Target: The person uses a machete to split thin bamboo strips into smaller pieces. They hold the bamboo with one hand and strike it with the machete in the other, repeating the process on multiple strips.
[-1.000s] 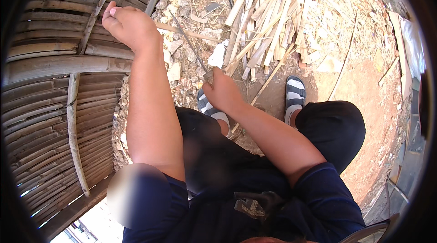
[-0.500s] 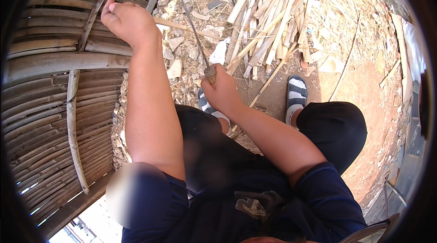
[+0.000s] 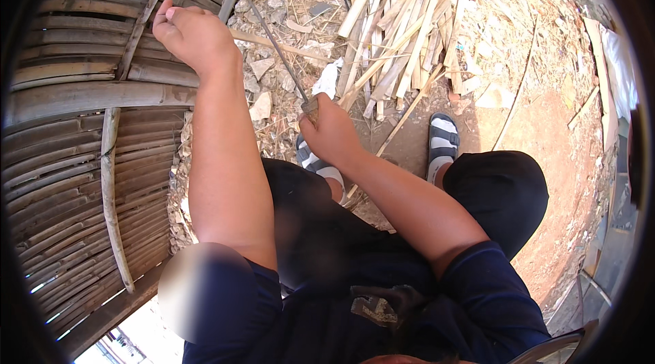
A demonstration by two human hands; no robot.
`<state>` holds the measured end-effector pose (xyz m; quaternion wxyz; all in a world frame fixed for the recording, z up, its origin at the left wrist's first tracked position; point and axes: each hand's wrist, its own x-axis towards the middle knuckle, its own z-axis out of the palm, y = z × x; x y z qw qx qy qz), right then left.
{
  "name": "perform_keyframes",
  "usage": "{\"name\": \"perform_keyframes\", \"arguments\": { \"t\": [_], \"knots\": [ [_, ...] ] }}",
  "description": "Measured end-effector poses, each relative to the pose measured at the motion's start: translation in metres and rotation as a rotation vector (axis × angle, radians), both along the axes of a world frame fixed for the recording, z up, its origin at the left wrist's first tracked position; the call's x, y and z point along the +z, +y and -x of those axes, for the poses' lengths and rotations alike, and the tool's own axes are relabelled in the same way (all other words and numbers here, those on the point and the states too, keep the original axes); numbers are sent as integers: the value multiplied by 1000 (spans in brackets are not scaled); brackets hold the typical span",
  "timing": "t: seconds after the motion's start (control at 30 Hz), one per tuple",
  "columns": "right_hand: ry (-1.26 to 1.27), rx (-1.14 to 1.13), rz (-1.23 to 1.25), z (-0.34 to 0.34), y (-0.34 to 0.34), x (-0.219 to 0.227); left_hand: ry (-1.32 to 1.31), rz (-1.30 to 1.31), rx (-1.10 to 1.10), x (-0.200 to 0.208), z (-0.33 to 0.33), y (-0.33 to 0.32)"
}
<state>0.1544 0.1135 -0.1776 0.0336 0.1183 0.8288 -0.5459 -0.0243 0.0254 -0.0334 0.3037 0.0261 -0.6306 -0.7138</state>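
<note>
My right hand (image 3: 331,133) is closed around the short wooden handle (image 3: 310,106) of a long-bladed knife. Its thin dark blade (image 3: 280,49) slants away from me, up and to the left, over the stony ground. My left hand (image 3: 199,38) is raised in front of the bamboo slat wall (image 3: 82,23), its fingers curled in with the thumb close to them. What it grips, if anything, is hidden by the palm. From behind its wrist a pale bamboo strip (image 3: 276,42) runs right, passing under the blade.
A heap of split bamboo strips (image 3: 402,36) lies ahead on straw and dirt. Broken stones (image 3: 260,106) line the wall's foot. My sandalled feet (image 3: 443,137) stand apart, with a thin bamboo stick (image 3: 402,125) between them. Boards and sheeting (image 3: 607,91) edge the right side.
The knife's blade has tipped lower, its far end swinging left and nearer as the right wrist turned. My left hand has hardly moved.
</note>
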Motion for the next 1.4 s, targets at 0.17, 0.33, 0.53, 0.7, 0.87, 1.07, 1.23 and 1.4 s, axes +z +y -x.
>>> {"name": "perform_keyframes", "arguments": {
  "t": [0.17,0.33,0.53,0.7,0.87,1.07,1.23,1.4],
  "knots": [
    [-38,-37,-13,6,3,-19,-20,-32,5,0,-3,-2],
    [101,-170,178,11,7,26,-2,-15,-8,-2,-1,-4],
    [-29,5,-52,1,4,-3,1,-21,15,-1,1,0],
    [-243,-128,5,-1,15,-45,-17,-56,9,-2,0,-10],
    [6,-195,141,12,16,5,4,-28,-14,-3,2,-6],
    [-119,-23,74,0,4,-5,-9,24,3,-6,1,-3],
    [-319,-123,-24,-6,16,-66,-40,-74,2,2,0,-13],
    [-72,-219,118,4,12,-26,-8,-34,-31,1,-1,-4]
  ]
}}
